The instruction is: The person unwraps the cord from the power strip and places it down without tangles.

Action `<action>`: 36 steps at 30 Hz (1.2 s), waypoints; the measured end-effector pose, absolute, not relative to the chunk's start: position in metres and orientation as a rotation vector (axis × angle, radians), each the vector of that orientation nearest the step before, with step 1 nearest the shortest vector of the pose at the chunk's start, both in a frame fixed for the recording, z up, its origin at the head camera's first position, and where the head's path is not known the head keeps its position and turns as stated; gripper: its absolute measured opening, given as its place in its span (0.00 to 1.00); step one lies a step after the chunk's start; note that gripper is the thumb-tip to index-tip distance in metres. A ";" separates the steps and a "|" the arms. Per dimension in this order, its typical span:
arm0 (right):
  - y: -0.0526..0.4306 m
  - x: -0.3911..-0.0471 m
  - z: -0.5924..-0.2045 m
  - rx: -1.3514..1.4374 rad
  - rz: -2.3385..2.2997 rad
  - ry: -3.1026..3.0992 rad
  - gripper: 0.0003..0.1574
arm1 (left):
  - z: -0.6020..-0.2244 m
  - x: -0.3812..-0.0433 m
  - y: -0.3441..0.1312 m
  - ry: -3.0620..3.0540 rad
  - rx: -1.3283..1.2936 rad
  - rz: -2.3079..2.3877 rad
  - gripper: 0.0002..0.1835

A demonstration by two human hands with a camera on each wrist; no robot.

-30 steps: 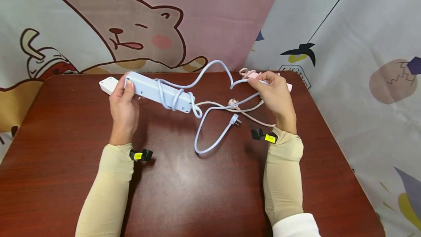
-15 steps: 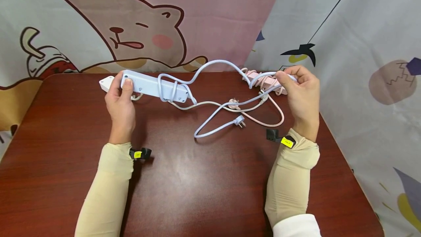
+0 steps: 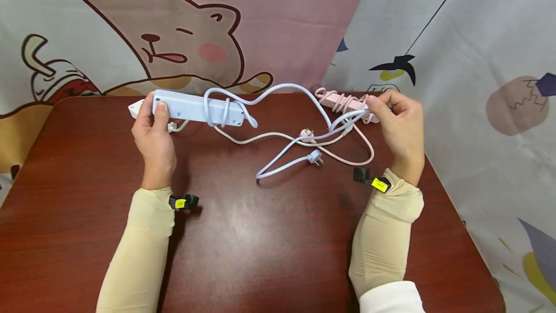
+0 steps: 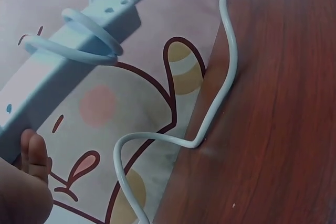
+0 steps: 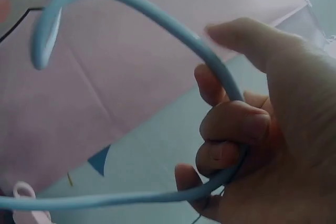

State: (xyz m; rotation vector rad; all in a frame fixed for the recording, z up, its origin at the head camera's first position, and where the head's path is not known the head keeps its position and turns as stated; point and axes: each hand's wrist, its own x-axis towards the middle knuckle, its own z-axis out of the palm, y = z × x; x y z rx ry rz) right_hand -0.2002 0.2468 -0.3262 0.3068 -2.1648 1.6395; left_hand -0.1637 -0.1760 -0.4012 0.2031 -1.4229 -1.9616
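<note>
My left hand (image 3: 155, 146) holds the pale blue power strip (image 3: 193, 107) by its left end, thumb on the screwed face, above the table. Loose turns of its blue cord (image 3: 288, 86) circle the strip's right part; the left wrist view shows these turns around the power strip (image 4: 68, 61). At the right, my right hand (image 3: 401, 127) grips the cord; in the right wrist view, curled fingers (image 5: 233, 121) wrap a bend of the blue cord (image 5: 157, 17). From there the cord runs back left to a bend near the tabletop, ending in a blue plug (image 3: 314, 157).
A white power strip (image 3: 135, 108) lies partly hidden behind the left hand; its white cord (image 3: 243, 142) crosses the brown table (image 3: 278, 235). Right rear is a pink power strip (image 3: 332, 99) wrapped in its cord, with a pink plug (image 3: 306, 134). A printed curtain (image 3: 295, 28) hangs behind.
My right hand has moved right, drawing the blue cord out. The loop at the strip's right end has loosened. My left hand and the strip have shifted slightly left and up.
</note>
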 end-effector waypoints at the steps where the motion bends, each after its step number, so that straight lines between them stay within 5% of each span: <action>1: 0.249 -0.200 -0.327 0.322 1.585 -2.220 0.18 | -0.401 -0.164 -0.175 -1.394 0.187 -1.981 0.16; 5: 0.254 -0.198 -0.326 0.383 1.299 -2.533 0.26 | -0.400 -0.165 -0.171 -1.261 0.125 -2.072 0.16; 15: 0.226 -0.189 -0.312 0.614 0.823 -3.377 0.22 | -0.403 -0.163 -0.165 -1.184 0.042 -2.175 0.18; 29: 0.158 -0.181 -0.318 0.814 0.946 -2.832 0.16 | -0.405 -0.163 -0.158 -1.271 0.006 -2.180 0.17; 36: 0.116 -0.184 -0.340 0.924 1.036 -2.578 0.22 | -0.406 -0.163 -0.154 -1.255 -0.003 -2.255 0.17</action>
